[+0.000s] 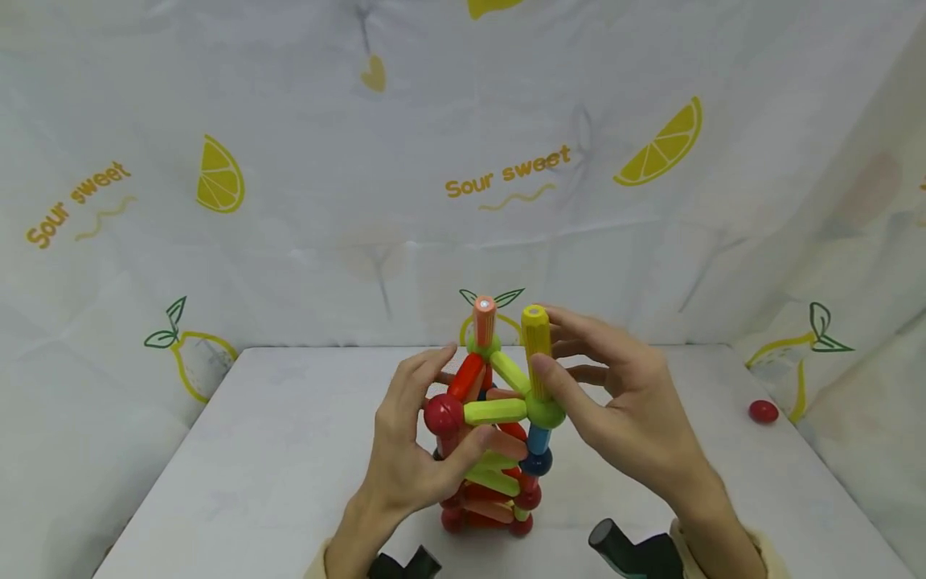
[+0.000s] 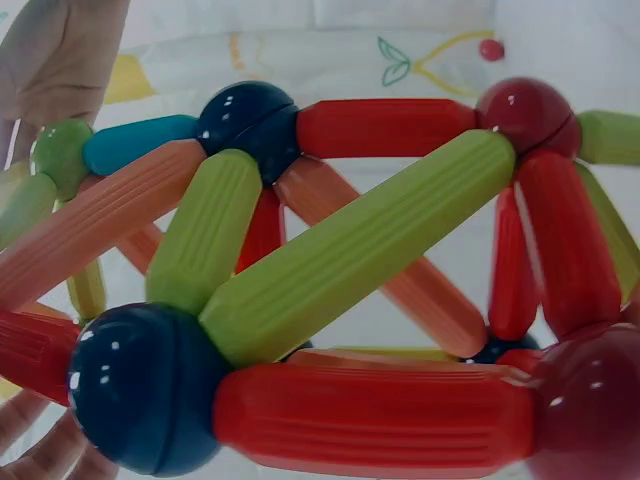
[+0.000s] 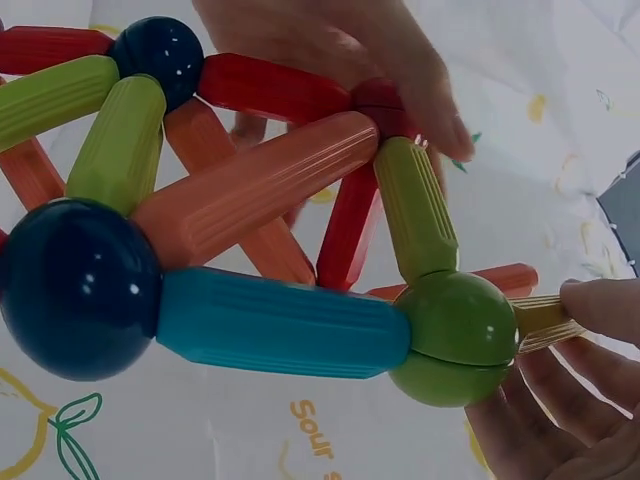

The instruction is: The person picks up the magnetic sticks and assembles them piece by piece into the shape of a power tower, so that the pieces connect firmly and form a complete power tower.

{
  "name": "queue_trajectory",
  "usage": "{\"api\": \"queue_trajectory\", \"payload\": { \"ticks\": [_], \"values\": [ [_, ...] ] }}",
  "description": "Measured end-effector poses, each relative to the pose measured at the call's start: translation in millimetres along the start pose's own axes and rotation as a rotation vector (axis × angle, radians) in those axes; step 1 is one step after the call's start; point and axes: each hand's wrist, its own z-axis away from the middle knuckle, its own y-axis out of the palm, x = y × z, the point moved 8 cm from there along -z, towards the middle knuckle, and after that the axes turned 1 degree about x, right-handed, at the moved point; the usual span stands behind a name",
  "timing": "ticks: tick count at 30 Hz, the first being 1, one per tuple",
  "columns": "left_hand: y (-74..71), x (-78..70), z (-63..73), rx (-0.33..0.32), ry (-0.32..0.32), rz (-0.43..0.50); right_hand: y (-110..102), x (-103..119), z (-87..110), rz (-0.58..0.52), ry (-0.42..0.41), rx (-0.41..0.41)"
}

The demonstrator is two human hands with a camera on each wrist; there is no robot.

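A tall tower of colored rods and balls, a magnetic stick-and-ball toy, stands on the white table. My left hand (image 1: 408, 438) holds its upper part from the left, thumb across the front and fingers behind, near a red ball (image 1: 444, 414). With thumb and fingers my right hand (image 1: 629, 394) pinches an upright yellow rod (image 1: 536, 338). That rod meets a green ball (image 3: 455, 335) at the top right corner, above a blue rod (image 3: 285, 322). An orange rod (image 1: 485, 320) rises from the rear green ball. Dark blue balls (image 2: 150, 388) join rods lower down.
A loose red ball (image 1: 763, 412) lies near the right edge of the white table (image 1: 289, 450). Behind the table hangs a white cloth (image 1: 405, 161) printed with lemons and lettering.
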Motion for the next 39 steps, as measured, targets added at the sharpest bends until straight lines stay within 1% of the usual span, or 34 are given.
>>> {"api": "queue_trajectory", "payload": {
  "ticks": [2,6,12,17,19,21,23,25,27,29,31,33,34,36,38,39],
  "values": [
    [0.7,-1.1,-3.9,0.042,0.017,-0.005,2.1,1.1,-0.3,0.008,-0.013,0.014],
    [3.2,-2.7,-11.6,0.144,0.028,0.005,6.1,1.5,-1.3,0.03,-0.019,0.03],
    [5.3,-8.2,-19.3,0.215,0.074,0.024,11.1,0.8,-3.6,0.052,-0.011,0.039],
    [5.8,-7.3,-20.0,0.255,0.046,0.032,13.7,-1.0,-3.1,0.059,0.01,0.035],
    [5.4,-5.5,-18.8,0.267,0.023,0.044,13.7,-1.7,-2.7,0.061,0.012,0.029],
    [4.8,-2.9,-16.9,0.277,-0.001,0.059,11.1,-4.3,-2.2,0.076,0.014,0.015],
    [4.6,0.4,-15.0,0.286,-0.022,0.077,5.0,-13.0,-2.0,0.097,0.031,-0.016],
    [4.9,4.2,-13.0,0.297,-0.032,0.089,-4.8,-32.2,-2.2,0.14,0.072,-0.061],
    [5.4,10.2,-11.3,0.309,-0.027,0.125,-16.4,-64.2,-1.8,0.198,0.128,-0.105],
    [6.4,18.4,-9.3,0.328,-0.022,0.191,-26.4,-105.8,0.3,0.256,0.171,-0.13],
    [8.5,28.2,-7.5,0.364,-0.023,0.294,-31.7,-153.9,8.4,0.324,0.226,-0.103],
    [11.6,36.5,-7.6,0.418,-0.02,0.412,-31.4,-200.3,21.5,0.397,0.292,-0.012],
    [13.5,39.3,-8.4,0.455,-0.021,0.469,-29.9,-222.4,30.2,0.436,0.337,0.047],
    [16.9,43.3,-11.6,0.534,-0.007,0.56,-24.9,-261.5,50.7,0.52,0.444,0.195],
    [19.0,46.2,-16.1,0.608,0.005,0.611,-19.8,-290.1,69.6,0.587,0.538,0.333],
    [19.2,47.3,-18.6,0.638,0.009,0.626,-17.6,-300.9,77.9,0.612,0.577,0.386]
  ]
}}
